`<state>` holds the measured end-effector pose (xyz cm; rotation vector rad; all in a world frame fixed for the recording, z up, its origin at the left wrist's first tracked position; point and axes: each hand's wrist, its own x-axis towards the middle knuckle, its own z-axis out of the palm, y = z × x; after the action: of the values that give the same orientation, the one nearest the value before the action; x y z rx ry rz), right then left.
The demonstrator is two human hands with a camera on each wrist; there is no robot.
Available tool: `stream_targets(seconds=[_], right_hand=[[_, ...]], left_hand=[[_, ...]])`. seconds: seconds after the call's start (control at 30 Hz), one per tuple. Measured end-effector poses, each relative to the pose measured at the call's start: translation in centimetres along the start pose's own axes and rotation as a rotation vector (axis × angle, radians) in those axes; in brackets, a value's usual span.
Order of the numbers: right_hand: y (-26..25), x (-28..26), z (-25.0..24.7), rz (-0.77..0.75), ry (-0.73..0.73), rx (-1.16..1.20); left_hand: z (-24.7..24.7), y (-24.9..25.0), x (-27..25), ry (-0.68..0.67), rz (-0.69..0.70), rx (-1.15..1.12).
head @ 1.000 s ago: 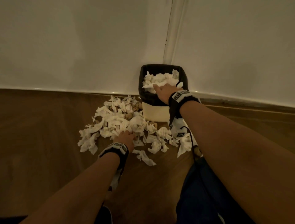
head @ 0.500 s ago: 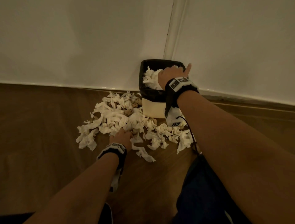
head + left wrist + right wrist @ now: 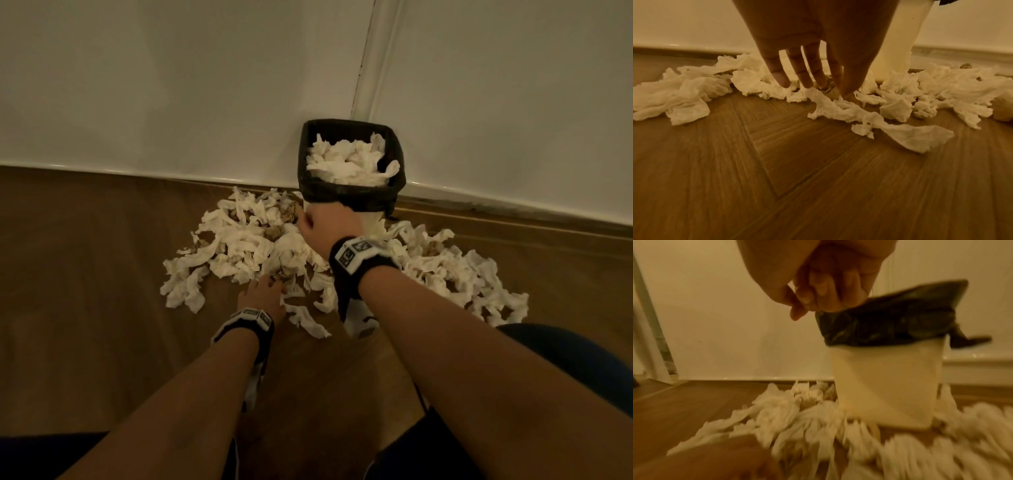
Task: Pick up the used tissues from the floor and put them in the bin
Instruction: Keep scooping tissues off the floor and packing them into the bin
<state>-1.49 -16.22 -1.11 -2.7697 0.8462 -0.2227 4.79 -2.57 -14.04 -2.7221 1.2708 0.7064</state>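
Observation:
A cream bin (image 3: 371,222) with a black liner (image 3: 352,197) stands against the wall, with white tissues (image 3: 349,161) heaped inside it. Crumpled tissues lie on the floor in a pile left of the bin (image 3: 239,246) and another to its right (image 3: 455,270). My left hand (image 3: 265,289) is at the near edge of the left pile. Its fingers (image 3: 781,78) are straight and spread, tips touching the tissues (image 3: 838,105). My right hand (image 3: 325,224) hovers just in front of the bin (image 3: 885,386), below its rim, fingers (image 3: 824,293) loosely curled and empty.
A white wall with a skirting board (image 3: 137,169) runs behind the bin. Bare herringbone wood floor (image 3: 85,274) lies to the left and near me. My knee in dark blue cloth (image 3: 565,359) is at the lower right, close to the right pile.
My right hand has come out of the bin top and dropped down in front of it, empty. My left hand has stayed at the near edge of the pile.

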Motion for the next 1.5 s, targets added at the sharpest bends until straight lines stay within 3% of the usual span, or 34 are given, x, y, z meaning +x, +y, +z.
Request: stream_targets(seconds=[0.23, 0.5, 0.67, 0.9, 1.0, 1.2, 1.5], right_hand=[[2.8, -4.3, 5.8, 0.21, -0.221, 0.031], [5.1, -4.0, 6.4, 0.381, -0.197, 0.094], [5.6, -4.6, 7.1, 0.4, -0.211, 0.078], [5.9, -4.9, 8.1, 0.458, -0.22, 0.121], [6.1, -5.3, 8.5, 0.508, -0.25, 0.13], [5.8, -5.7, 9.9, 0.504, -0.416, 0.192], [3.9, -6.5, 13.2, 0.302, -0.559, 0.022]], left_hand=[[1.8, 1.7, 0.2, -0.043, 0.198, 0.074], [3.3, 3.0, 0.5, -0.149, 0.06, 0.031], [3.8, 2.2, 0.5, -0.122, -0.006, -0.051], [3.0, 1.8, 1.4, -0.097, -0.071, -0.379], [2.5, 1.9, 1.6, -0.022, -0.11, -0.464], [1.4, 1.5, 1.3, 0.082, -0.153, -0.65], [0.0, 2.1, 1.0, 0.159, -0.094, -0.579]])
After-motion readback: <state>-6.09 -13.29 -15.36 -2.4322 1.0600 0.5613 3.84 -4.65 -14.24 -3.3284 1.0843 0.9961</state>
